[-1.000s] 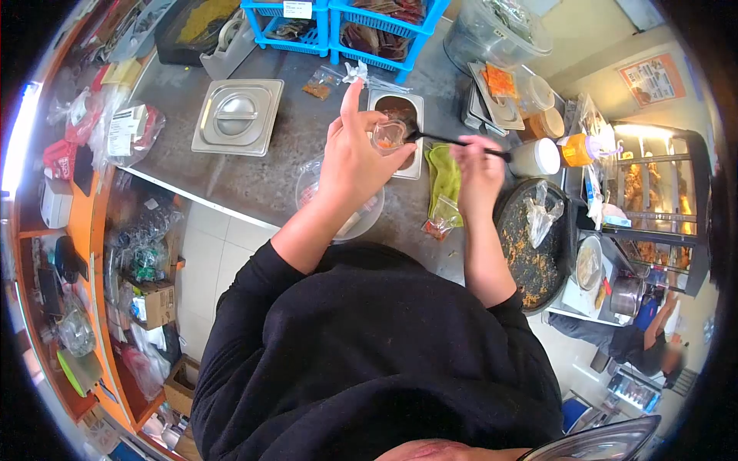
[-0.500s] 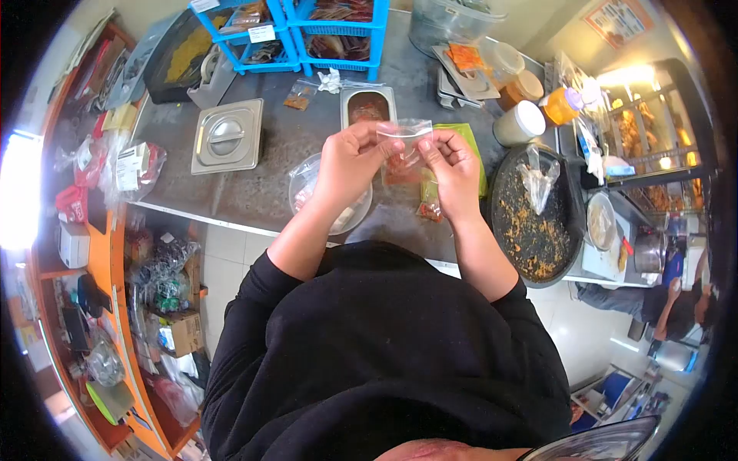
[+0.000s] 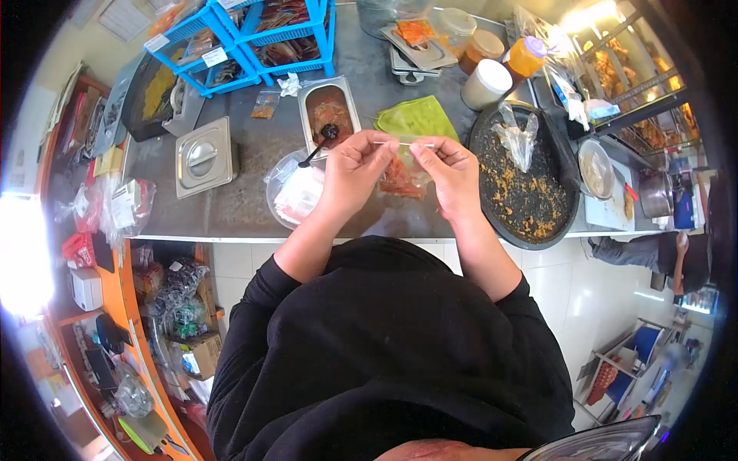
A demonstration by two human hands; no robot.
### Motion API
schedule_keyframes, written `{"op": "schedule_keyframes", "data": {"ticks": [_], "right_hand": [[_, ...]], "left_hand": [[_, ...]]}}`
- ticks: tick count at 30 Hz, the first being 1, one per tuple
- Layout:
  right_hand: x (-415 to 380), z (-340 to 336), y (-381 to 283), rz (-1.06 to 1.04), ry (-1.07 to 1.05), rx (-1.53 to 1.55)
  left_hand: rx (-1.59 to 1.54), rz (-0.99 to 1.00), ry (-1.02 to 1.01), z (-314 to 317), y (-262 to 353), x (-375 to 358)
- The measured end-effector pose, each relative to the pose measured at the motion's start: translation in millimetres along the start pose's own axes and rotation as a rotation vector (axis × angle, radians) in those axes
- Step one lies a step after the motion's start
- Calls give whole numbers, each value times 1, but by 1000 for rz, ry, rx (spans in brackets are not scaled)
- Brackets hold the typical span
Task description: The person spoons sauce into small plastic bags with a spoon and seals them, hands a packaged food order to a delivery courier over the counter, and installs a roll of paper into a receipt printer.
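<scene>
Setting: commercial food-prep kitchen, possibly a takeaway. Evidence: metal-topped bench (image 3: 254,203); steel food pan (image 3: 329,107) of reddish sauce, far centre; blue plastic racks (image 3: 288,46) of packets, far left; lidded jars (image 3: 487,84), far right; lit glass cabinet (image 3: 630,77) of browned food, right.

glossy plastic bag (image 3: 406,177), shiny metal lid (image 3: 204,160), blue plastic rack (image 3: 286,34), matt cloth shirt (image 3: 392,330).

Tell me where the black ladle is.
In the head view, the black ladle rests in the metal pan left of centre, just beyond the left hand.
</scene>
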State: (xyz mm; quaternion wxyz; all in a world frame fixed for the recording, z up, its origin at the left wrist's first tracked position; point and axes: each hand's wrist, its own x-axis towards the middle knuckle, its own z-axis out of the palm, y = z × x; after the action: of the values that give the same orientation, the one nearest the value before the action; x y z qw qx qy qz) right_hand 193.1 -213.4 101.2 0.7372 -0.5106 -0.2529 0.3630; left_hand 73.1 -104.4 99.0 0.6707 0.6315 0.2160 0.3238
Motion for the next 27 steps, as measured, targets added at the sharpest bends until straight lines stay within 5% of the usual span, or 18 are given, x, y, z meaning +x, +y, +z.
{"op": "schedule_keyframes", "data": {"ticks": [10,15,18,21,24,27], "right_hand": [[-29,-59,35,130,5,-219],[-19,-84,64,180,78,-961],[17,-90,73,-288,79,-1133],[68,-89,78,-290,-3,-1239],[106,-96,97,172,-193,-1714],[117,-105,121,82,-148,-1714]], "left_hand": [[60,-191,-144,19,-53,-19],[372,-156,-18,22,-83,-22],[617,-34,44,9,-58,-26],[835,10,105,-25,-45,-39],[1154,-5,132,-75,-58,-48],[1375,-16,98,-117,-86,-58]]}}
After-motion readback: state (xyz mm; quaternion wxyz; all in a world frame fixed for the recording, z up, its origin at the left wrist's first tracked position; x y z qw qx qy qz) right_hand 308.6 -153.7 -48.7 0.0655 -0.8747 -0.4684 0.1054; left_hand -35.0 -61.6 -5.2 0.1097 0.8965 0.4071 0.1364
